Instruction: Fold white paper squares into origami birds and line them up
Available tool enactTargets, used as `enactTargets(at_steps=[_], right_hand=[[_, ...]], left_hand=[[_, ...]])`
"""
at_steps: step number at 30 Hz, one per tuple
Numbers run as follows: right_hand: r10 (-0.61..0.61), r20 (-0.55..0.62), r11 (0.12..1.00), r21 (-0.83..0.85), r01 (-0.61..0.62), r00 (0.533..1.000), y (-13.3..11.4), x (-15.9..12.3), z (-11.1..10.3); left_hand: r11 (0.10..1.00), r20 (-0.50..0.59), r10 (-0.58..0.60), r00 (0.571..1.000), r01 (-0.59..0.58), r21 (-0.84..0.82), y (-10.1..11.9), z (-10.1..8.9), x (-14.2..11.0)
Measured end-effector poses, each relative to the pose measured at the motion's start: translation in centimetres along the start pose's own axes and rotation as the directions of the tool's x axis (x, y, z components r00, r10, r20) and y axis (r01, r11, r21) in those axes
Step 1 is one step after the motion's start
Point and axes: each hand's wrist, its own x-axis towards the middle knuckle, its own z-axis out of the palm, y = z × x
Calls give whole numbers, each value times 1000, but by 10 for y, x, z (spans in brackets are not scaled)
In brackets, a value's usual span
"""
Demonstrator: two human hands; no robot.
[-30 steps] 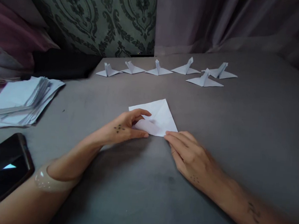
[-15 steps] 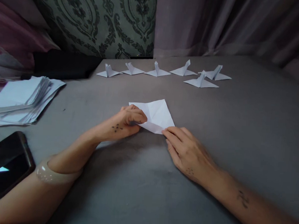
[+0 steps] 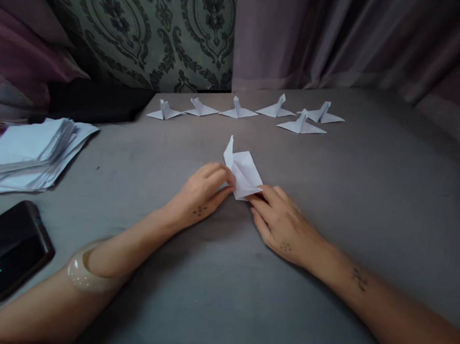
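A partly folded sheet of white paper [image 3: 248, 172] lies on the grey cloth in front of me, its left flap standing up to a point. My left hand [image 3: 209, 189] pinches the paper's near left edge between thumb and fingers. At the near right corner, my right hand [image 3: 279, 219] grips the paper, with some fingertips hidden beneath it. Beyond my hands, several folded paper figures [image 3: 237, 110] with upright necks and flat wings stand in a row, one of them a little nearer than the others.
To the left lies a stack of white paper sheets [image 3: 32, 152]. A black phone [image 3: 14, 252] with a white cable is at the near left. Behind the stack is a black cloth [image 3: 97, 100]. Purple curtains [image 3: 300, 36] and patterned wallpaper [image 3: 164, 33] close off the back.
The paper's left side has been folded inward and now rises to a point. My left hand has shifted right, closer to my right hand, which still holds the right corner.
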Motion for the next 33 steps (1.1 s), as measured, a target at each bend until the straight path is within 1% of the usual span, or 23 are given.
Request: enactTargets(at_steps=[1, 3, 6, 8, 10, 12, 14, 16, 19, 21, 23, 26, 28, 33], right_hand=[[10, -2, 1000, 10, -10, 1000, 0, 0, 0], [27, -17, 999, 45, -26, 999, 2, -1, 0], [47, -52, 987, 157, -38, 998, 5, -3, 0], [87, -75, 962, 266, -64, 993, 8, -4, 0], [165, -81, 917, 381, -123, 983, 10, -4, -2], [266, -62, 858, 471, -207, 962, 12, -4, -3], [364, -26, 798, 525, -297, 931, 15, -4, -6], [433, 21, 750, 546, -373, 901, 16, -3, -8], [506, 48, 714, 537, -449, 861, 17, -1, -9], [541, 9, 719, 513, -469, 841, 15, 1, -8], [552, -55, 748, 473, -465, 832, 14, 3, -5], [518, -156, 817, 384, -431, 841, 12, 2, 0], [480, -201, 857, 317, -407, 854, 12, 0, 2], [412, -225, 908, 187, -376, 883, 14, -6, 2]], left_hand=[[999, 57, 20, 998, -18, -42, 1, 2, -1], [995, 126, 43, 991, -32, -91, 2, 5, -2], [993, 166, 69, 984, -52, -104, 3, 7, -2], [992, 187, 97, 978, -80, -96, 2, 6, -2], [991, 200, 125, 972, -111, -80, 2, 6, -2], [989, 204, 147, 968, -138, -55, 1, 5, -2], [986, 209, 166, 964, -164, -28, 0, 6, -2], [983, 214, 179, 960, -182, -5, 0, 7, -3], [980, 234, 185, 955, -196, 24, -1, 7, -4], [978, 259, 186, 948, -205, 47, -1, 7, -5], [974, 289, 187, 939, -216, 73, -1, 6, -5], [964, 325, 195, 925, -242, 108, 0, 5, -4], [958, 342, 203, 917, -258, 123, 1, 5, -4], [942, 412, 192, 891, -285, 176, 2, 5, -2]])
